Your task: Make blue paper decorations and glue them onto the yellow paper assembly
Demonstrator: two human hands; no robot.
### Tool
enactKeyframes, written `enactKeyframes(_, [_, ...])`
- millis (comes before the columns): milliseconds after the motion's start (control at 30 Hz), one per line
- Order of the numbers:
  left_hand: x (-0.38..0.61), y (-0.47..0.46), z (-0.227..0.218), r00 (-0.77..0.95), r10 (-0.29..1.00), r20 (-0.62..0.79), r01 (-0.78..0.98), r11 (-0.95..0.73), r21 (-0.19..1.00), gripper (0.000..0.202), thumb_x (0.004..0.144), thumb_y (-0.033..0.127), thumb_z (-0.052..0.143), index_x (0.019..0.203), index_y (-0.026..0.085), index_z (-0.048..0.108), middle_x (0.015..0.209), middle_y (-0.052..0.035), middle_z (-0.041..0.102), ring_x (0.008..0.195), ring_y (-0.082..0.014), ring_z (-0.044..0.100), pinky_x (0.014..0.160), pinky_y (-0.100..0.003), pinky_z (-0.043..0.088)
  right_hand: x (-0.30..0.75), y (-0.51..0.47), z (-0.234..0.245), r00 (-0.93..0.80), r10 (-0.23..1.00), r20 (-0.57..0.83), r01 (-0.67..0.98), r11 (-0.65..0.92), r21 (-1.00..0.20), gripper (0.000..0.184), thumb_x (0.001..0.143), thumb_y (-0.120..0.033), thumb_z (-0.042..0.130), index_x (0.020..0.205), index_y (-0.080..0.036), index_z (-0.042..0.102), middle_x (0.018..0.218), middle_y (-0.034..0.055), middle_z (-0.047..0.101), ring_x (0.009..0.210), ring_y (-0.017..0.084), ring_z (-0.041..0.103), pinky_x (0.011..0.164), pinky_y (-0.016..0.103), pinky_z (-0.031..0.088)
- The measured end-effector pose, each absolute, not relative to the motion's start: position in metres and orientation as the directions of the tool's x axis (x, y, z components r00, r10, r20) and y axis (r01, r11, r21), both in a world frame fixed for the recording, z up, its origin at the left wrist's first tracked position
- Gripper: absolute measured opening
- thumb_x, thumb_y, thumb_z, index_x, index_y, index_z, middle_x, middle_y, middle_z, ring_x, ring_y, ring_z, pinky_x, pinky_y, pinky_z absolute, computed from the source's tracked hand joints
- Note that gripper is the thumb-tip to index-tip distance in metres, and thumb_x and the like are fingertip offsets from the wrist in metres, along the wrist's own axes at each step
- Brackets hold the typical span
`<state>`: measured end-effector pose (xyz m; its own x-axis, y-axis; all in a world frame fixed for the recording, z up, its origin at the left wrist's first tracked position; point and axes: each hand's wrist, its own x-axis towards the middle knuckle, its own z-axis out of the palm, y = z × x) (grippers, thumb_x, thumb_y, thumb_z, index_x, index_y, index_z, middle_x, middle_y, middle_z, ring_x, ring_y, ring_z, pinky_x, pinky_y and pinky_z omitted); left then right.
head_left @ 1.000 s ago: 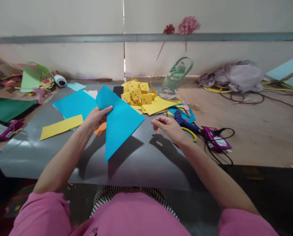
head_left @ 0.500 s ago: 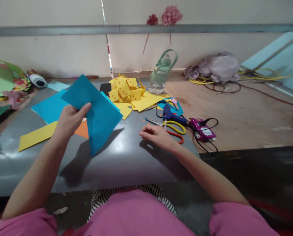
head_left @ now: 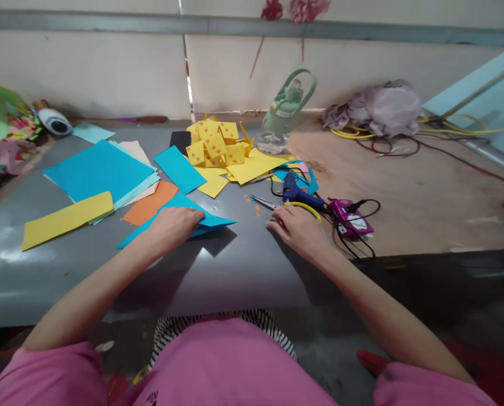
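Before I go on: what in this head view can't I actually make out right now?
All in the head view:
- Blue sheet: its middle is covered by the left hand.
- Scissors: the handles lie mostly under the right hand, so the grip is unclear.
- Paper flowers: cut off by the top edge.
- Purple pack: the label is too small to read.
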<state>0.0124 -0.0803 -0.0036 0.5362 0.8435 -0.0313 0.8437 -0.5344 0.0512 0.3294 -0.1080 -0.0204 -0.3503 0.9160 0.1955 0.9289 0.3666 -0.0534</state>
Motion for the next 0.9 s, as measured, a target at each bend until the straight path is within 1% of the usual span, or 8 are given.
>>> enactKeyframes(100, [0.019,-0.072,0.016,0.559,0.829,-0.011,0.829,-0.559,0.01,0.029,0.088,0.006,0.046,0.088,0.021,0.072,0.086,-0.0097,0.075,0.082,-0.0271,0.071,0.065,-0.033,0.045,0.339,-0.113,-0.015,-0.296,0.935,0.195,0.945,0.258,0.199,0.03,0.1,-0.034,0.047,0.096,-0.013,0.068,0.092,0.0171,0.073,0.085,0.03,0.065,0.069,0.037,0.038])
enactKeyframes(167, [0.027,-0.068,0.026,0.561,0.827,-0.029,0.825,-0.562,-0.053,0.033,0.085,0.003,0.044,0.088,0.019,0.073,0.087,-0.0109,0.075,0.085,-0.0279,0.071,0.067,-0.033,0.046,0.343,-0.114,-0.011,-0.256,0.95,0.18,0.933,0.194,0.304,0.03,0.1,-0.027,0.043,0.098,-0.011,0.068,0.089,0.019,0.073,0.083,0.031,0.065,0.066,0.038,0.034])
enactKeyframes(300, [0.039,-0.058,0.026,0.595,0.803,-0.02,0.801,-0.595,-0.056,0.033,0.089,0.008,0.044,0.101,0.019,0.073,0.101,-0.0098,0.076,0.091,-0.0252,0.071,0.069,-0.031,0.046,0.34,-0.117,-0.004,-0.203,0.975,0.092,0.909,0.153,0.387,0.031,0.096,-0.014,0.039,0.107,-0.009,0.068,0.098,0.0213,0.073,0.09,0.034,0.064,0.067,0.038,0.032])
enactKeyframes(433, [0.031,-0.056,0.017,0.598,0.802,-0.001,0.798,-0.595,-0.096,0.031,0.09,0.008,0.044,0.097,0.017,0.072,0.095,-0.0094,0.076,0.086,-0.0239,0.071,0.066,-0.031,0.042,0.335,-0.122,0.008,-0.136,0.988,-0.071,0.889,0.153,0.431,0.034,0.096,-0.012,0.037,0.113,-0.006,0.066,0.108,0.0227,0.071,0.099,0.034,0.064,0.073,0.039,0.034])
enactKeyframes(600, [0.012,-0.069,0.013,0.632,0.774,0.03,0.771,-0.625,-0.122,0.026,0.095,0.015,0.045,0.088,0.018,0.07,0.083,-0.0085,0.074,0.077,-0.0229,0.069,0.062,-0.031,0.04,0.334,-0.119,0.019,-0.276,0.925,-0.263,0.889,0.349,0.297,0.029,0.096,-0.015,0.042,0.109,-0.012,0.068,0.107,0.0169,0.073,0.103,0.029,0.063,0.076,0.035,0.035])
enactKeyframes(767, [0.002,-0.086,0.0,0.644,0.762,0.071,0.765,-0.641,-0.064,0.018,0.095,0.016,0.052,0.088,0.018,0.068,0.087,-0.0081,0.075,0.082,-0.0238,0.069,0.072,-0.033,0.045,0.323,-0.129,0.02,-0.271,0.916,-0.295,0.925,0.333,0.184,0.02,0.091,-0.017,0.047,0.09,-0.015,0.067,0.089,0.0133,0.072,0.085,0.026,0.065,0.069,0.034,0.037])
enactKeyframes(833, [0.0,-0.092,-0.007,0.661,0.745,0.089,0.75,-0.659,-0.062,0.016,0.094,0.015,0.054,0.088,0.018,0.069,0.087,-0.0082,0.075,0.084,-0.0247,0.07,0.075,-0.035,0.047,0.318,-0.14,0.017,-0.328,0.9,-0.287,0.922,0.372,0.11,0.017,0.088,-0.016,0.049,0.089,-0.016,0.066,0.092,0.0129,0.071,0.085,0.025,0.064,0.071,0.034,0.041])
enactKeyframes(900, [-0.003,-0.098,-0.014,0.686,0.715,0.13,0.726,-0.683,-0.074,0.016,0.094,0.014,0.055,0.088,0.018,0.069,0.088,-0.0082,0.076,0.084,-0.0251,0.07,0.076,-0.036,0.049,0.317,-0.152,0.011,-0.431,0.878,-0.209,0.894,0.447,0.033,0.015,0.086,-0.014,0.051,0.089,-0.015,0.066,0.107,0.0163,0.07,0.095,0.027,0.063,0.081,0.036,0.047])
